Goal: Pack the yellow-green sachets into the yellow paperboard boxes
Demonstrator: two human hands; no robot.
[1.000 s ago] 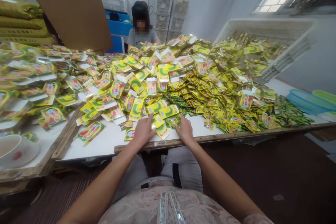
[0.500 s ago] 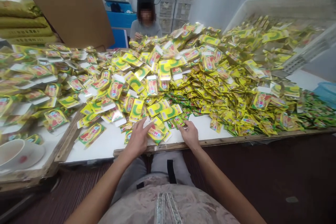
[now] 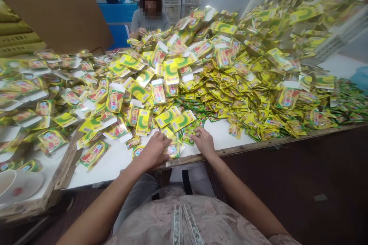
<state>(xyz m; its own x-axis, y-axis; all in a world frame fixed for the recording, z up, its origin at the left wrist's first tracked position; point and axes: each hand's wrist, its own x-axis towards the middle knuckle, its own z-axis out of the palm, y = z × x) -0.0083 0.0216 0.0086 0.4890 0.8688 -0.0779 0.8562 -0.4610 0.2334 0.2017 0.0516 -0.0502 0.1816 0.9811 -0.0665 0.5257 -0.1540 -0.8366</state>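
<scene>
By the left hand (image 3: pixel 155 148), fingers slightly parted, a yellow packet (image 3: pixel 173 150) is partly covered, perhaps to steady it; a grip cannot be confirmed. The right hand (image 3: pixel 204 140) is curled beside green sachets (image 3: pixel 186 136), its contents hidden. Packets (image 3: pixel 230 95) are heaped on the white table (image 3: pixel 220 134), apparently for easy reach, edged by a wooden strip (image 3: pixel 244 147). Opposite, a co-worker (image 3: pixel 151 21) is seen; rightward, a tilted crate (image 3: pixel 340 30).

One left hand (image 3: pixel 155 148) and one right hand (image 3: pixel 205 141) show just below centre; one co-worker (image 3: pixel 152 19) is at top centre. Upper left has one cardboard sheet (image 3: pixel 54 11) and at least three yellow sacks (image 3: pixel 18 40); lower left, one cup (image 3: pixel 16 191); upper right, one large white crate (image 3: pixel 337 38). Yellow packets (image 3: pixel 171 72) and green sachets (image 3: pixel 352 99) are too many to count.
</scene>
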